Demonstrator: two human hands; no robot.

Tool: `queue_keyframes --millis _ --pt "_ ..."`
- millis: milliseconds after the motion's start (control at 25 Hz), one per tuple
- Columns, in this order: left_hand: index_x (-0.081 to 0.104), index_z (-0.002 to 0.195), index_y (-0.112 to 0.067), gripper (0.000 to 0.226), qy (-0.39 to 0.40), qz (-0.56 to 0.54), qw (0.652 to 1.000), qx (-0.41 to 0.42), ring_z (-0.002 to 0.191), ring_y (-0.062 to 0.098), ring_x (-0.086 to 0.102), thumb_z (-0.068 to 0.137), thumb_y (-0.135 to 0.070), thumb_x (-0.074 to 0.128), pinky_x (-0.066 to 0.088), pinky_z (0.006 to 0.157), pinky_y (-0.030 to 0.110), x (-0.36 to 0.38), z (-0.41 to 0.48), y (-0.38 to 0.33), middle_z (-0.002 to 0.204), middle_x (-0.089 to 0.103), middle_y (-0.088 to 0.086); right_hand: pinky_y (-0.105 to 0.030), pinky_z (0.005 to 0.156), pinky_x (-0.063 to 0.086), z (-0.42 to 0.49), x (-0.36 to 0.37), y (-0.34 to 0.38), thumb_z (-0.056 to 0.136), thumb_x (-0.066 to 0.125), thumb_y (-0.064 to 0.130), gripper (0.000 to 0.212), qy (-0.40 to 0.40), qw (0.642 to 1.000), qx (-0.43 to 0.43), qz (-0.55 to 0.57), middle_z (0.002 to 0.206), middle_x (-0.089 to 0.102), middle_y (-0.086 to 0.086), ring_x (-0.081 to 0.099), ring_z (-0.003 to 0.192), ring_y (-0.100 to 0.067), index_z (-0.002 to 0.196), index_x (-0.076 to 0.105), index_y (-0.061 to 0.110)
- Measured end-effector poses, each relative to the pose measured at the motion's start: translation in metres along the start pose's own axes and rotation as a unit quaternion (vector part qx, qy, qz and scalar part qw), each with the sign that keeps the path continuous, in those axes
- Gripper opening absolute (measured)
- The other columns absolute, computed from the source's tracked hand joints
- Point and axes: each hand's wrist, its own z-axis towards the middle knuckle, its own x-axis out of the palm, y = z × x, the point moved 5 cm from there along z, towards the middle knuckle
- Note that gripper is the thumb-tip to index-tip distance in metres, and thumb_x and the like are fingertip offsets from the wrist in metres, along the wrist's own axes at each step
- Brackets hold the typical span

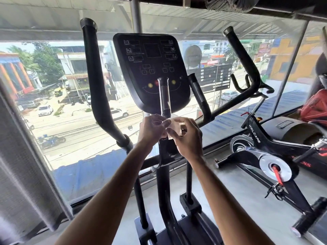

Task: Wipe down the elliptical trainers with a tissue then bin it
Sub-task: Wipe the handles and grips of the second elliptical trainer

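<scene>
Left grip, right grip on tissue below console

soft paper tissue, glossy black plastic console

elliptical trainer before window; spin bike right — tissue between hands

Right hand partly covers the tissue; console labels illegible.
</scene>
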Motion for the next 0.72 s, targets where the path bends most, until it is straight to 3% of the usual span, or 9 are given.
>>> queue_keyframes --millis 120,280,480,600,720 --pt "0.073 0.088 -0.015 0.007 0.019 -0.003 1.000 -0.014 0.072 0.022 0.072 0.094 -0.017 0.076 0.062 0.071 0.038 0.001 0.006 0.002 0.079 0.076 0.004 -0.025 0.069 0.052 0.004 0.007 -0.002 0.084 0.080 0.037 0.028 -0.035 0.999 0.019 -0.006 0.101 0.076 0.007 0.070 0.080 -0.011 0.103 0.072 0.018" --pt "0.075 0.087 -0.023 0.014 -0.059 0.010 0.998 -0.013 0.083 0.032 0.076 0.096 -0.014 0.068 0.061 0.077 0.043 -0.016 0.021 0.017 0.089 0.079 0.008 -0.029 0.072 0.054 0.016 0.012 -0.015 0.086 0.078 0.030 0.024 -0.104 0.994 0.029 0.012 0.097 0.077 0.000 0.069 0.083 -0.013 0.101 0.074 0.010" --pt "0.073 0.090 -0.026 0.014 -0.047 0.012 0.998 -0.037 0.080 0.026 0.070 0.084 -0.020 0.062 0.057 0.076 0.040 -0.015 0.054 0.023 0.093 0.077 0.008 0.003 0.081 0.038 0.034 0.044 -0.019 0.090 0.076 0.021 0.026 -0.104 0.994 0.003 -0.029 0.106 0.076 -0.007 0.070 0.096 -0.014 0.110 0.074 0.005" --pt "0.073 0.106 -0.018 0.015 -0.010 -0.031 0.998 -0.062 0.090 0.025 0.067 0.098 -0.018 0.060 0.054 0.079 0.036 -0.006 0.078 0.026 0.097 0.073 0.006 -0.005 0.089 0.047 0.036 0.061 -0.021 0.100 0.065 0.024 0.026 -0.117 0.992 -0.020 -0.035 0.113 0.075 -0.003 0.070 0.104 -0.008 0.118 0.074 0.008" --pt "0.064 0.122 -0.007 0.023 0.027 -0.063 0.995 -0.067 0.092 0.025 0.066 0.106 -0.020 0.053 0.056 0.071 0.030 0.005 0.090 0.037 0.102 0.068 0.012 -0.013 0.074 0.054 0.048 0.061 -0.038 0.102 0.060 0.028 0.024 -0.118 0.991 0.071 -0.006 0.100 0.078 0.002 0.072 0.088 -0.004 0.110 0.077 0.012"
